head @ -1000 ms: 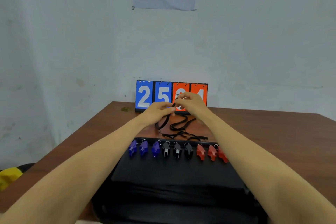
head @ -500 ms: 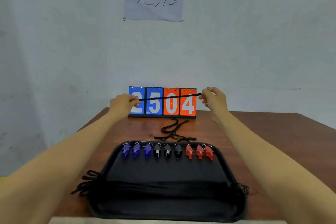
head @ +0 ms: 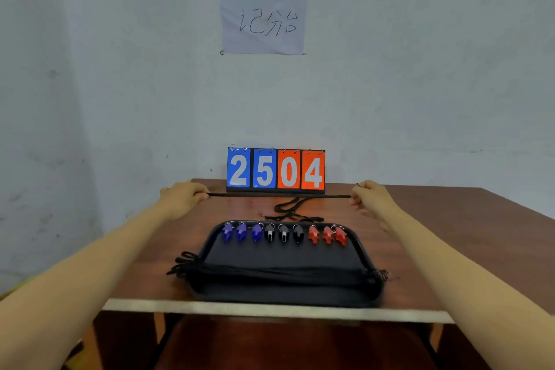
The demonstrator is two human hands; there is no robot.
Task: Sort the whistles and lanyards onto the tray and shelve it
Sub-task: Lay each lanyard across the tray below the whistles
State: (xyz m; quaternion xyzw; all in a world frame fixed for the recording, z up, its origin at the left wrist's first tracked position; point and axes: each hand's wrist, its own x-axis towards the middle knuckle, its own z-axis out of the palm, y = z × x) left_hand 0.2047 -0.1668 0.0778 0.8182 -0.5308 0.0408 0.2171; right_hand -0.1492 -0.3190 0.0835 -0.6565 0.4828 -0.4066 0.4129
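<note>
- Both hands pinch one lanyard: left hand at one end, right hand at the other, fingers curled round it; the cord is taut and level above the table, just in front of the scoreboard.
- Done, by the look of it: nine whistles in a row along the far edge of the tray, grouped blue, black, red; a bundle of lanyards laid across the tray nearer the person.
- Left, I judge: this lanyard to join the bundle; a loose tangle on the table behind the tray; then shelving.
- Arms reach forward either side of the tray; hands well apart, raised off the table.
</note>
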